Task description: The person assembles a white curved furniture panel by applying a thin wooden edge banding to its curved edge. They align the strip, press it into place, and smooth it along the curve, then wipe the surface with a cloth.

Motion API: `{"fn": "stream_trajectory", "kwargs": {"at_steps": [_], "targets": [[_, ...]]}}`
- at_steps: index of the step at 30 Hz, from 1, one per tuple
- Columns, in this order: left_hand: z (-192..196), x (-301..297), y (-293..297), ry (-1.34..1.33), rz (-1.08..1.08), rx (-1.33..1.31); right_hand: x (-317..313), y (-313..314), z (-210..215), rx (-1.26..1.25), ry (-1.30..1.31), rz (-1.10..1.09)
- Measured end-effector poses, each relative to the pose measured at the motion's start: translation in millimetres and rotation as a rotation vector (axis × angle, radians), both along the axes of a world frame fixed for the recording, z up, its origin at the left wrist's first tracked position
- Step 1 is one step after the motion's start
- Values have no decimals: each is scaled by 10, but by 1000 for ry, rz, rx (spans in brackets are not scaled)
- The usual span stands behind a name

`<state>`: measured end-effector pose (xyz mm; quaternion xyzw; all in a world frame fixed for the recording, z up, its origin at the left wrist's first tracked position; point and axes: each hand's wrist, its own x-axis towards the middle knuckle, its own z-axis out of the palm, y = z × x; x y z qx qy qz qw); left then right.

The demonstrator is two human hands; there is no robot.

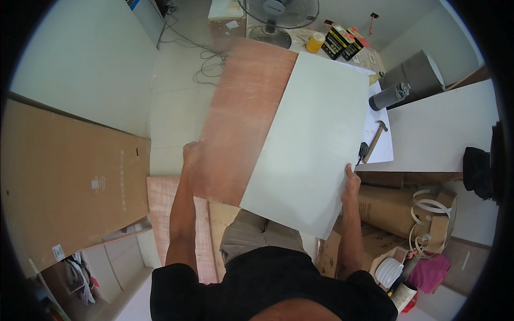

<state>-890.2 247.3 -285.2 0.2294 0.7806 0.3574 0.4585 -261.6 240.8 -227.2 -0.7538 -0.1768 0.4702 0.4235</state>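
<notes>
Both forearms rise from the lower edge as a person in a black shirt carries a large board [278, 134], half reddish plywood, half pale laminate, over a white counter [444, 134]. Left hand [191, 155] closes its grip on the plywood edge; right hand [350, 182] clasps the laminate edge. A hammer [375, 140] and grey tube [389, 96] lie on the counter, a fan [278, 16] stands beyond, and a cardboard sheet [69, 176] leans at left above the tiled floor [176, 107].

The large flat board [273, 134] is reddish-brown plywood on its left half and pale white laminate on its right half, held tilted above the floor.
</notes>
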Motion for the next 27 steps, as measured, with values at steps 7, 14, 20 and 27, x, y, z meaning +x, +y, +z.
{"fn": "stream_trajectory", "kwargs": {"at_steps": [7, 14, 20, 27], "targets": [[518, -554, -544, 106, 71, 23, 226, 120, 124, -1, 34, 4], [1016, -969, -1299, 312, 127, -51, 450, 549, -101, -34, -49, 120], [1726, -605, -1671, 488, 189, 66, 518, 933, -476, -98, -66, 219], [2649, 334, -1606, 753, 213, 88, 420, 1060, -425, -18, -100, 301]]}}
